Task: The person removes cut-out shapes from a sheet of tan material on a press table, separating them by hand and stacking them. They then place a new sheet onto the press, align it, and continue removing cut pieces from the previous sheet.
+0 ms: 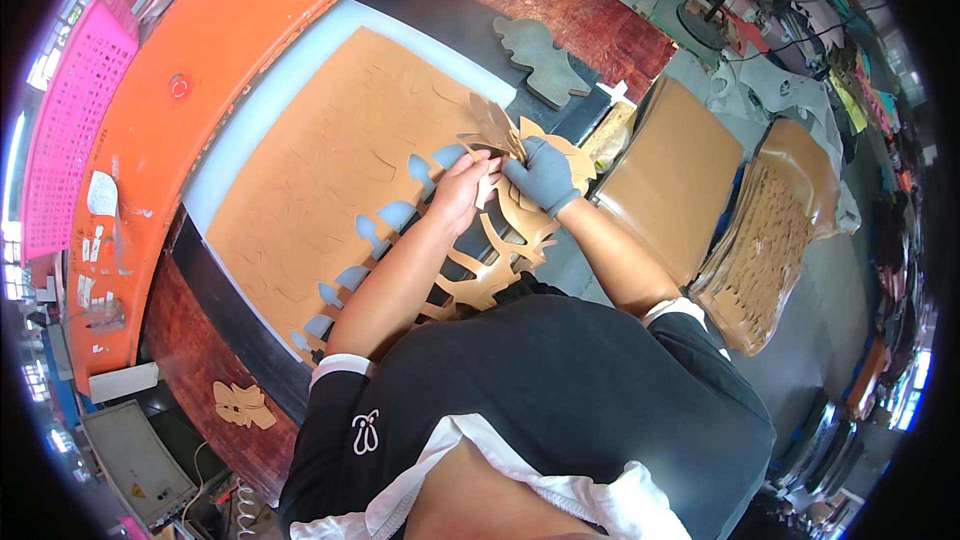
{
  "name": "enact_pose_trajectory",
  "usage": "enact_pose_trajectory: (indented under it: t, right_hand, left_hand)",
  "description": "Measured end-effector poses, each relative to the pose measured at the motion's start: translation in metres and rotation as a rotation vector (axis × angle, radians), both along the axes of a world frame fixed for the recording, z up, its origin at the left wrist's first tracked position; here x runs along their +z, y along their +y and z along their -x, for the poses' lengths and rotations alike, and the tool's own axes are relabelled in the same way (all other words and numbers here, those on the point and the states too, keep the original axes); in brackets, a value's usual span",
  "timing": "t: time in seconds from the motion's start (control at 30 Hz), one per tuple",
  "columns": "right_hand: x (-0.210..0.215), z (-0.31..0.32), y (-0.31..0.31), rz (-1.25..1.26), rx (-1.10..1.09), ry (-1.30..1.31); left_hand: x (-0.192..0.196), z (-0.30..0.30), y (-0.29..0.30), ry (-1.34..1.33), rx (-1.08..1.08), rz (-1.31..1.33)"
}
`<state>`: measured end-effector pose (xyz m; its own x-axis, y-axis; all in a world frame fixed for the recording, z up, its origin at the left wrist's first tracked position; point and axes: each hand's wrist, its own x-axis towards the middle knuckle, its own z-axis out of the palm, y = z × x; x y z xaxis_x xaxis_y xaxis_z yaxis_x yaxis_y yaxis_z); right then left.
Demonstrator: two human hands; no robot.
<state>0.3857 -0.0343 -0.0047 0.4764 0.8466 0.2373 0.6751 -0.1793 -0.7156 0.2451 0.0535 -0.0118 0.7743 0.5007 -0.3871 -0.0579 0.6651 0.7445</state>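
Your bare left hand [462, 188] and grey-gloved right hand [541, 174] pinch small tan leather cut pieces [497, 127], fanned toward the press; fingers hide their lower ends.

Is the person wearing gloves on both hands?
No: only the right hand wears a grey glove; the left hand is bare on the tan cut pieces.

Most open room is over the flat tan sheet [330, 160] on the left, nothing sticking up there. The orange machine frame [200, 70] walls off the far left. To the far right a grey cutting die [542, 60] sits on the desk [560, 0], and stacks of tan sheets [675, 175] crowd the right side.
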Motion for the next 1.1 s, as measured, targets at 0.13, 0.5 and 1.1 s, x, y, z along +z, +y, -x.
enact_pose_trajectory:
  t: [0.13,0.5,1.1]
  right_hand:
    - [-0.009,-0.002,0.003,-0.060,-0.019,-0.039]
    - [0.045,-0.059,-0.046,-0.668,-0.563,0.722]
    - [0.091,-0.106,-0.097,-1.154,-0.323,0.907]
  left_hand:
    - [0.010,0.017,0.004,0.485,0.215,-1.049]
    - [-0.010,0.027,0.043,0.898,-0.173,-1.863]
    - [-0.009,0.027,0.045,0.995,-0.264,-1.811]
